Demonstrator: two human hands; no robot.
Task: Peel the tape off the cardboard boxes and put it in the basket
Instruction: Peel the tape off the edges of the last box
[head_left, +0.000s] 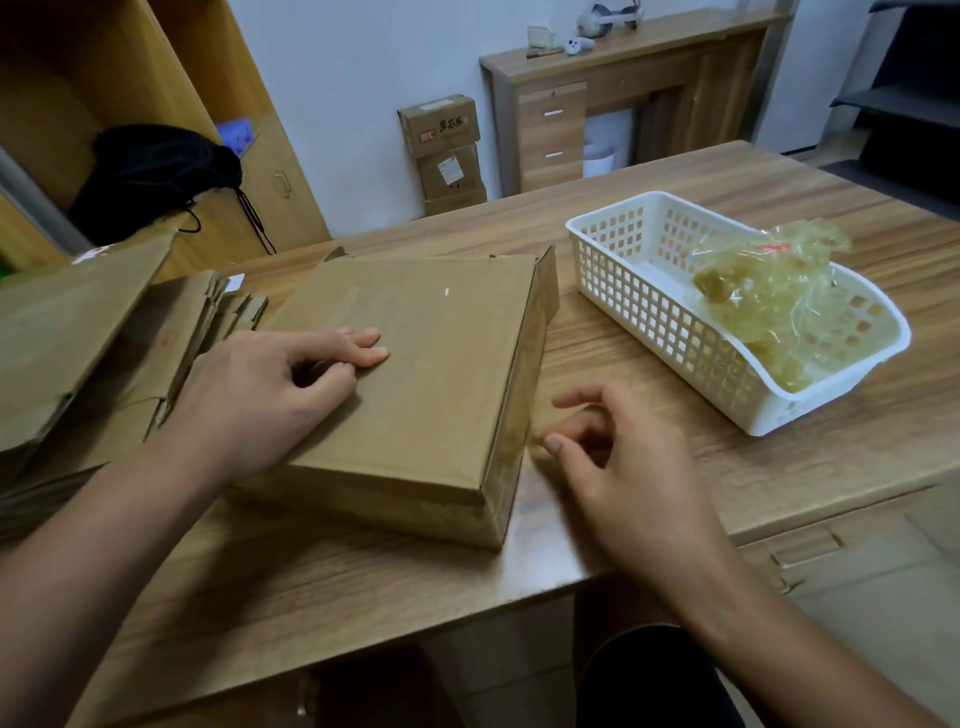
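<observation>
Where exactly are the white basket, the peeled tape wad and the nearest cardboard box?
white basket (649, 318), head view, near latticed side wall.
peeled tape wad (769, 293), head view, crumpled middle.
cardboard box (447, 364), head view, bare top face.

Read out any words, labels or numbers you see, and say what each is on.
Top box by the wall: black Chinese characters and a red logo, too blurred to read.
Box below it: white label, print too small.
Basket: small mark on its near end, unreadable.
Tape: a red strip, no legible text.
Box on the table: no print seen.
</observation>
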